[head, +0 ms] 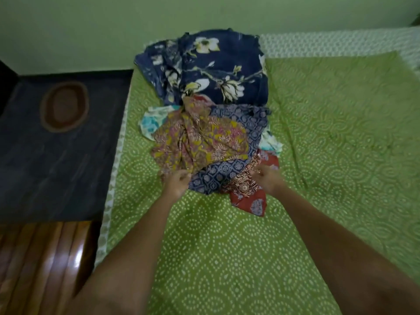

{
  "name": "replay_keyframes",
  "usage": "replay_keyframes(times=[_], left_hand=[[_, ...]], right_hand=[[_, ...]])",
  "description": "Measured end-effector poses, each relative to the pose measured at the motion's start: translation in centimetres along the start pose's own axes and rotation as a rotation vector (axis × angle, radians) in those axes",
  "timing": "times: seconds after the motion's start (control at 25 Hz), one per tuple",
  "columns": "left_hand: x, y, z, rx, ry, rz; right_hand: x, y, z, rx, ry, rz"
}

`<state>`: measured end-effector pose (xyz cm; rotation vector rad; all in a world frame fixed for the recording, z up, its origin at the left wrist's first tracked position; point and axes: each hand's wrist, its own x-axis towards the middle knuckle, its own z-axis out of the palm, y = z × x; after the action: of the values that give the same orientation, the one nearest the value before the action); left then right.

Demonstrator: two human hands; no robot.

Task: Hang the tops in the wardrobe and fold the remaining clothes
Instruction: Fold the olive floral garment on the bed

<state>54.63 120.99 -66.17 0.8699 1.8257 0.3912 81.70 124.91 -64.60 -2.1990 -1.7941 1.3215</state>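
A heap of clothes lies on the bed with the green patterned sheet (227,246). On top is a crumpled yellow-and-pink printed garment (200,139). Under it lie a blue block-print garment (218,176), a red printed garment (247,198) and a pale turquoise piece (150,121). My left hand (177,183) pinches the near edge of the yellow-and-pink garment. My right hand (268,178) grips the cloth at the red garment's edge, fingers curled.
A folded navy floral blanket (216,67) rests behind the heap against the green wall. A white patterned pillow or cover (341,42) lies at the bed's head. Left of the bed are a dark floor with an oval mat (64,106) and a brown wooden surface (41,264).
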Motion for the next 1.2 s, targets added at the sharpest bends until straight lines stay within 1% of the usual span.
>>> replay_keyframes(times=[0.08,0.12,0.24,0.36,0.4,0.44,0.52,0.56,0.6,0.64,0.72,0.76,0.8,0.84,0.88,0.92,0.96,1.0,1.04,1.08,1.12,1.16,1.2], left_hand=[[5.3,-1.1,1.6,0.309,-0.021,0.133],[7.5,-1.1,2.3,0.409,-0.007,0.204],[12.0,0.5,4.2,0.562,0.098,0.436],[14.7,1.0,6.2,0.771,0.245,0.574],[14.8,1.2,6.4,0.786,0.28,0.611],[14.7,1.3,6.3,0.767,0.32,0.641],[13.4,1.1,5.5,0.659,0.388,0.656],[12.5,0.6,4.8,0.609,0.38,0.637],[11.4,-0.3,4.0,0.602,0.321,0.606],[9.7,-0.9,3.0,0.645,0.199,0.561],[5.3,-1.4,1.2,0.84,-0.121,0.424],[3.2,-1.2,0.2,0.904,-0.179,0.402],[1.1,0.0,-0.9,0.932,-0.135,0.434],[-1.4,1.9,-2.1,0.93,-0.029,0.517],[-4.0,4.2,-3.1,0.833,0.081,0.611],[-7.3,7.4,-4.3,0.654,0.154,0.677],[-10.7,10.6,-5.4,0.414,0.151,0.707],[-13.9,13.6,-6.5,0.175,0.089,0.673],[-17.3,16.3,-7.7,-0.002,0.016,0.618],[-20.4,18.2,-9.0,-0.088,-0.04,0.562],[-24.0,19.6,-10.4,-0.087,-0.077,0.571],[-26.8,20.5,-12.0,0.021,-0.084,0.595],[-29.3,21.2,-13.7,0.203,-0.077,0.616]], right_hand=[[4.8,0.5,1.3,-0.107,0.013,-0.021],[7.3,0.3,1.7,-0.137,0.056,-0.056],[13.2,-1.2,2.4,-0.207,0.189,-0.197],[17.2,-1.8,3.7,-0.464,0.257,-0.303],[17.7,-1.7,4.1,-0.52,0.273,-0.339],[17.6,-1.6,4.4,-0.522,0.289,-0.374],[15.8,-1.0,4.8,-0.376,0.253,-0.369],[14.2,-0.5,5.0,-0.318,0.204,-0.345],[12.2,-0.2,5.0,-0.312,0.144,-0.338],[9.9,0.0,4.9,-0.34,0.06,-0.342],[5.1,-0.8,3.7,-0.304,-0.085,-0.363],[3.2,-2.1,2.7,-0.243,-0.123,-0.391],[1.5,-3.9,1.3,-0.185,-0.132,-0.424],[-0.5,-6.2,-0.4,-0.154,-0.137,-0.466],[-2.4,-8.5,-2.3,-0.139,-0.144,-0.506],[-4.9,-11.3,-4.6,-0.124,-0.146,-0.554],[-7.3,-14.0,-6.8,-0.104,-0.148,-0.6],[-10.1,-16.5,-9.0,-0.089,-0.145,-0.63],[-13.0,-18.9,-11.4,-0.075,-0.138,-0.666],[-16.1,-20.8,-13.5,-0.06,-0.13,-0.706],[-19.5,-22.5,-15.6,-0.042,-0.118,-0.755],[-23.0,-23.8,-17.5,-0.028,-0.094,-0.79],[-25.8,-24.8,-19.2,-0.005,-0.057,-0.824]])
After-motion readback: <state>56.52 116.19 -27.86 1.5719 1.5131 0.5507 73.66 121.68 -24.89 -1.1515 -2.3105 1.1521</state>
